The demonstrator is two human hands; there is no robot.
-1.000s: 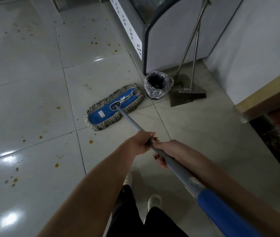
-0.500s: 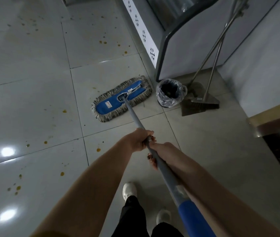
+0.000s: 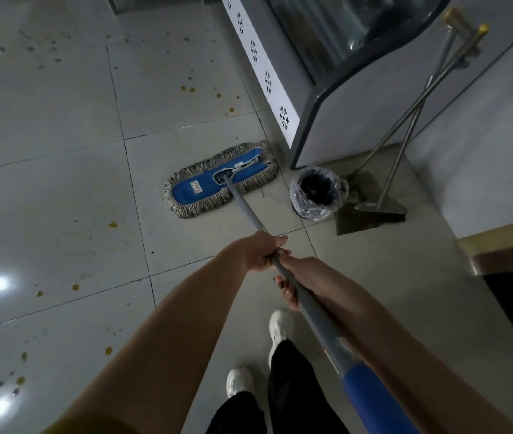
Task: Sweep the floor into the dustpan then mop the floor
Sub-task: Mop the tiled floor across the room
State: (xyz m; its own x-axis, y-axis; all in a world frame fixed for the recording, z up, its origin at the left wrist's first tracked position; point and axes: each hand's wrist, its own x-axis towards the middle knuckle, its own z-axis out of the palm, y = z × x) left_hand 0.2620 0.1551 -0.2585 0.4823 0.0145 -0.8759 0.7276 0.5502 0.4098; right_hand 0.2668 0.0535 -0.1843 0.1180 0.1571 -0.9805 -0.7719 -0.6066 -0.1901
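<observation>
Left hand (image 3: 258,253) and right hand (image 3: 303,277) both grip the grey mop handle (image 3: 245,208), left just ahead of right; blue fringed mop head (image 3: 205,189) flat on the spotted tiled floor (image 3: 61,183) farther out, with lined bin (image 3: 317,192), dustpan (image 3: 355,220) and broom (image 3: 380,208) to its right.

both hands (image 3: 261,252) gripping mop handle (image 3: 245,208), tiled floor (image 3: 61,183)

mop head (image 3: 221,180) on floor (image 3: 61,189), left of bin (image 3: 317,195); dustpan (image 3: 360,211) right.
</observation>
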